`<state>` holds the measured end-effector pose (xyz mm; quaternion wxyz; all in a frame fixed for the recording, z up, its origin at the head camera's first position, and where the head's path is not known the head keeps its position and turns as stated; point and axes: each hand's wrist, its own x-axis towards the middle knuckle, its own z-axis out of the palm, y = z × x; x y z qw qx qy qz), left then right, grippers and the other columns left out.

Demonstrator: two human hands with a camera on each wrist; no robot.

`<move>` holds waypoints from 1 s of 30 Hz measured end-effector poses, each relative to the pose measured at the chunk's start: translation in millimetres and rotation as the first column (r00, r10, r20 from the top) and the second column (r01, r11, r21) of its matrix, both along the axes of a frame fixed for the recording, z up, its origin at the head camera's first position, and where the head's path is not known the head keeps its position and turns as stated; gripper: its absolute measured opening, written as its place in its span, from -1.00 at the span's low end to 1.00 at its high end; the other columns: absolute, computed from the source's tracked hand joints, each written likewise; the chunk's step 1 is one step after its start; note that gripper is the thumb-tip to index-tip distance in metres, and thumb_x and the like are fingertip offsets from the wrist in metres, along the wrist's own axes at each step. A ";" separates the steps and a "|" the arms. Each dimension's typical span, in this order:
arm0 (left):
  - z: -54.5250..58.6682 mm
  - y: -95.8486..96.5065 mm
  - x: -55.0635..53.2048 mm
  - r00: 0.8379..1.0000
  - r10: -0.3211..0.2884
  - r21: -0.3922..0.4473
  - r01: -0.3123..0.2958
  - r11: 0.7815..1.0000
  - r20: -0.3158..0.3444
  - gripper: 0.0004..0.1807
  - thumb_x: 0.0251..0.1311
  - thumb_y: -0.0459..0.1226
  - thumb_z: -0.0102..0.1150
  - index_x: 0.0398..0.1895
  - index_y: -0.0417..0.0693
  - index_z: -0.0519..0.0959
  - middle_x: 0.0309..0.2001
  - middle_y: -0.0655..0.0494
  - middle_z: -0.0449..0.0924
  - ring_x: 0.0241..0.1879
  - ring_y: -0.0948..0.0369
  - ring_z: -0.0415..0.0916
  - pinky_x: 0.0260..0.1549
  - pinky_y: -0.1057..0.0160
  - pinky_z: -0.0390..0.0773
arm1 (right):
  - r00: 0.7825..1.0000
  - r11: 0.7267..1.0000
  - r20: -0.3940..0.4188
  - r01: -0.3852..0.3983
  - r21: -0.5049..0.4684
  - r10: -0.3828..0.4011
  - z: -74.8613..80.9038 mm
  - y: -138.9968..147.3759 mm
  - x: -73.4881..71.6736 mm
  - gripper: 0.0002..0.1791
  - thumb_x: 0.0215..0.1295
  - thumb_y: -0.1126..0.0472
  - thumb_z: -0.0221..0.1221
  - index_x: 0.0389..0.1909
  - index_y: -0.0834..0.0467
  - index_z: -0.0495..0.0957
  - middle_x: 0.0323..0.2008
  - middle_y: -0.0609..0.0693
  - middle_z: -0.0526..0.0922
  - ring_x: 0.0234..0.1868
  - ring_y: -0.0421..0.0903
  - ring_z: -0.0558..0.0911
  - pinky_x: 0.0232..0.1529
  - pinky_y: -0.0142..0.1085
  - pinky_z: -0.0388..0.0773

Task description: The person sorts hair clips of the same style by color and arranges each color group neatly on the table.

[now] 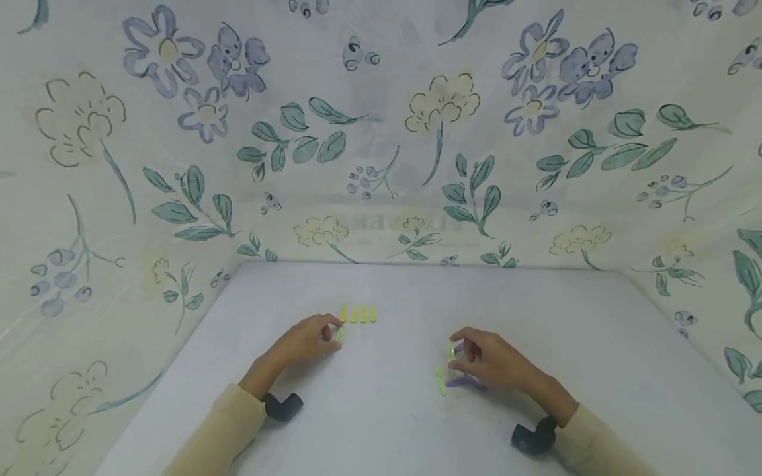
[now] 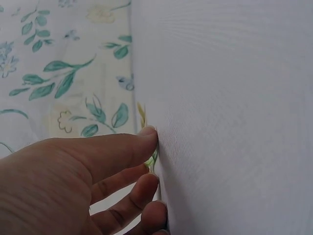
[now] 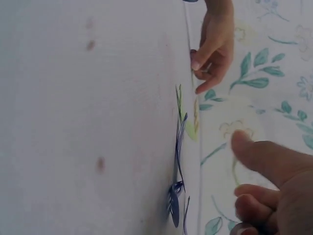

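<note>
My left hand pinches a light green snap hair clip by its ends, just below the left end of a row of several yellow hair clips. In the left wrist view part of the green clip shows between thumb and fingers. On the right, my right hand holds another light green clip between thumb and index finger. Beneath it a green clip and purple clips lie on the table; the hand partly hides the purple ones. The right wrist view shows purple clips edge-on.
The white table carries the clips. Floral-printed sheeting rises behind it and along both sides. A dark band with a camera mount sits at the right wrist, a similar dark mount at the left.
</note>
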<state>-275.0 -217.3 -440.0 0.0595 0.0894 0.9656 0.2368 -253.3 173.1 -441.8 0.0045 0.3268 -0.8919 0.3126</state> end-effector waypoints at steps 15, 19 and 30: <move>-2.6 -0.2 -0.3 1.000 -0.005 0.011 0.006 1.000 -0.017 -0.52 0.12 -0.20 0.43 0.14 -0.01 0.57 -0.30 0.16 0.53 -0.34 0.22 0.43 -0.25 0.20 0.48 | 0.998 0.999 -0.045 -0.031 0.024 0.032 34.4 -26.8 1.2 -0.50 0.22 0.01 0.37 0.05 0.23 0.55 -0.48 -0.23 0.45 -0.45 -0.28 0.40 -0.40 -0.44 0.41; -1.5 -0.9 0.5 1.000 -0.010 0.023 0.010 1.000 -0.019 -0.53 0.13 -0.20 0.42 0.14 -0.02 0.57 -0.30 0.16 0.54 -0.33 0.22 0.43 -0.25 0.20 0.47 | 0.995 0.997 -0.075 -0.060 0.044 0.063 42.5 -42.0 -3.0 -0.52 0.22 0.03 0.38 0.04 0.22 0.56 -0.47 -0.22 0.46 -0.44 -0.27 0.41 -0.39 -0.44 0.44; -3.6 -1.5 1.6 1.000 0.024 0.027 -0.024 0.999 0.004 -0.49 0.14 -0.18 0.42 0.18 0.02 0.55 -0.28 0.16 0.54 -0.32 0.21 0.44 -0.24 0.20 0.48 | 0.984 0.991 -0.119 -0.132 0.022 0.134 51.5 -90.3 -12.4 -0.53 0.24 0.00 0.36 0.04 0.21 0.55 -0.44 -0.14 0.52 -0.39 -0.18 0.50 -0.34 -0.43 0.49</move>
